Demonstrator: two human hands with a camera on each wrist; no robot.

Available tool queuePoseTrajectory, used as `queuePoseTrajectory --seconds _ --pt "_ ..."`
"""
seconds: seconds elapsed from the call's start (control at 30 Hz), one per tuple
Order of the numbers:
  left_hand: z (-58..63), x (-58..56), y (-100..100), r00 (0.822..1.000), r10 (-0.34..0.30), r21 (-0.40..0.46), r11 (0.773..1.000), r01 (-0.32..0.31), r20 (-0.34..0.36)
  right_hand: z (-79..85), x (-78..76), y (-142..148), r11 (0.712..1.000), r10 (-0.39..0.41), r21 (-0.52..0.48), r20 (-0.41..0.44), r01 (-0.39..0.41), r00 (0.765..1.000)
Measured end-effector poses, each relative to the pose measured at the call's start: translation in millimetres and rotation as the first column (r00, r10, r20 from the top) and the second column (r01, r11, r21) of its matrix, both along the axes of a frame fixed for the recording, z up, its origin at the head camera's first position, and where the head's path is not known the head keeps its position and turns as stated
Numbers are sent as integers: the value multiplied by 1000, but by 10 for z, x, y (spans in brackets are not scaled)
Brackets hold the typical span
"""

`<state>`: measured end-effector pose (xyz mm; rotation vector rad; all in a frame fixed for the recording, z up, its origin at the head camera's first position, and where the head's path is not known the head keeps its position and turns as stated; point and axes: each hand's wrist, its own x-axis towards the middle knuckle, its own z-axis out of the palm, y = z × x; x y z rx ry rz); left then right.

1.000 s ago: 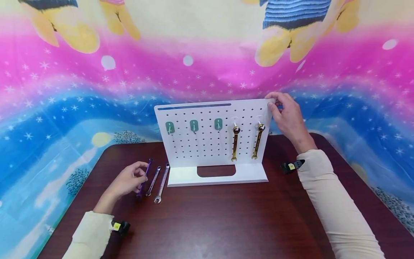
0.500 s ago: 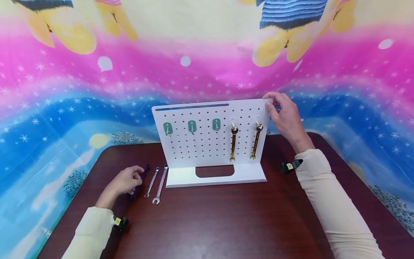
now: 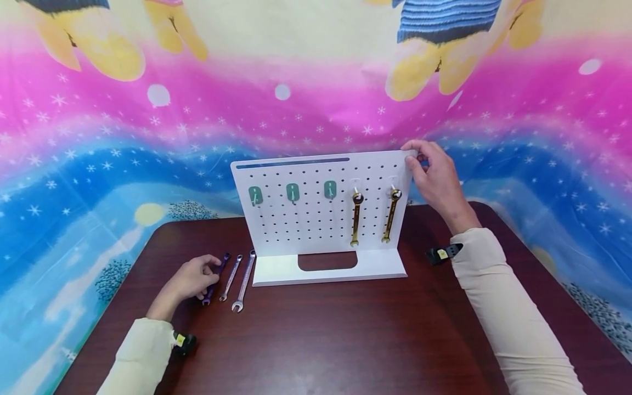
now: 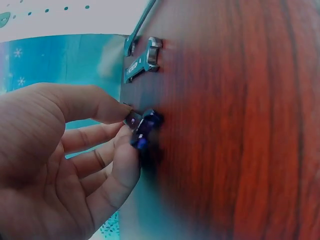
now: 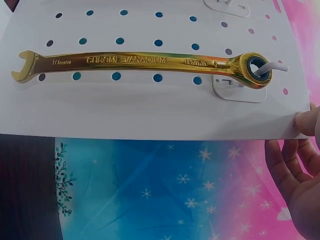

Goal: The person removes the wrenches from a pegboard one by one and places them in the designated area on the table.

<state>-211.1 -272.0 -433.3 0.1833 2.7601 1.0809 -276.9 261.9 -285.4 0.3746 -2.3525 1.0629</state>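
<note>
My left hand (image 3: 192, 277) holds a purple combination wrench (image 3: 222, 267) low at the table's left side. In the left wrist view its thumb and fingers pinch the dark purple shaft (image 4: 134, 121), the wrench's end close to the wood. To its right lie a small silver wrench (image 3: 230, 278) and a longer silver wrench (image 3: 243, 282). My right hand (image 3: 436, 175) pinches the upper right corner of a white pegboard (image 3: 306, 219), thumb in front. Two gold wrenches hang there by their ring ends: one gold wrench (image 3: 356, 219) and another (image 5: 135, 62) marked 10mm.
Three green-backed hooks, such as the leftmost hook (image 3: 254, 196), carry nothing on the board's left half. The board's white foot (image 3: 276, 271) rests on the dark wooden table (image 3: 316, 334). A printed cloth (image 3: 212, 120) hangs behind the table.
My left hand has lowered the purple wrench toward the table and shifted slightly left, beside the silver wrenches. My right hand stays on the board's corner.
</note>
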Motion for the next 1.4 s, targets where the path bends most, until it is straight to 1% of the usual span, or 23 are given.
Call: queuePoseTrajectory --seconds 0.33,0.43,0.53,0.6,0.67,0.7,0.8,0.97,1.1,1.23,1.4 --pt "-36 10 63 1000 7 -54 998 -8 -10 -17 6 21 1000 -2 6 -6 2 1000" --pt "-30 24 85 1000 5 -91 996 -7 -30 -18 9 25 1000 -2 10 -4 3 1000" --pt "9 53 139 996 10 -165 986 -26 -93 -21 13 26 1000 -2 12 0 2 1000" --pt "59 77 208 989 7 -209 977 -39 -149 -23 17 26 1000 -1 12 3 1 1000" --pt "119 98 299 979 -8 -222 974 -37 -202 -24 20 25 1000 -3 12 5 3 1000" --pt "148 104 352 975 -22 -217 976 -27 -221 -24 20 25 1000 -4 12 4 4 1000" --pt "227 117 537 963 -80 -175 984 35 -256 -25 21 26 1000 -7 13 3 7 1000" --pt "278 96 899 939 -181 -118 981 153 -293 -23 13 31 1000 -3 19 2 3 1000" --pt "291 42 1227 915 -247 -64 969 239 -319 -12 1 47 1000 1 20 -4 -1 1000" --pt "300 -37 1550 885 -295 1 949 316 -360 8 -5 55 1000 0 26 -6 0 1000" --pt "324 -111 1882 864 -336 56 922 383 -375 15 -18 27 1000 7 29 -10 -7 1000"
